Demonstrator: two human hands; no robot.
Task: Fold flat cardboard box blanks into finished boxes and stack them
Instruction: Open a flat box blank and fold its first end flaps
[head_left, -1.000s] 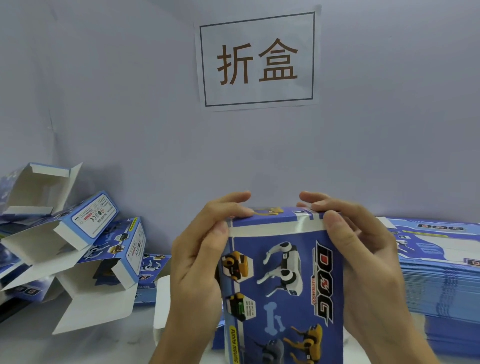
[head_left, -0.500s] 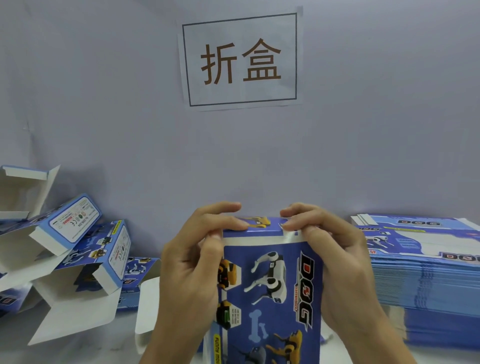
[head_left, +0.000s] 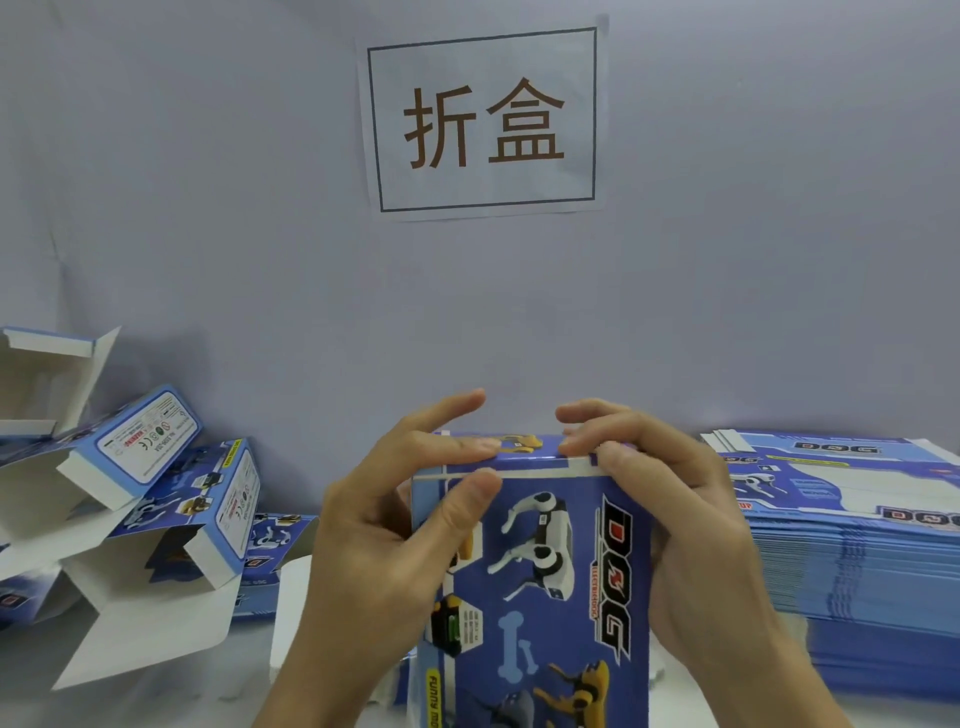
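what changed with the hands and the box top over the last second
Both hands worked inward along the box top: the left hand and right hand fingertips now nearly meet over the closing flap, the left index lifting. Both thumbs stay on the front; the flat blanks and folded boxes lie unchanged.

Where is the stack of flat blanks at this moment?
In the head view, the stack of flat blanks lies at the right edge, on the table against the wall, just right of the right hand holding the box.

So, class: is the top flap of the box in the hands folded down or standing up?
Folded down. The top flap lies flat across the box, with fingers of both hands pressing on it.
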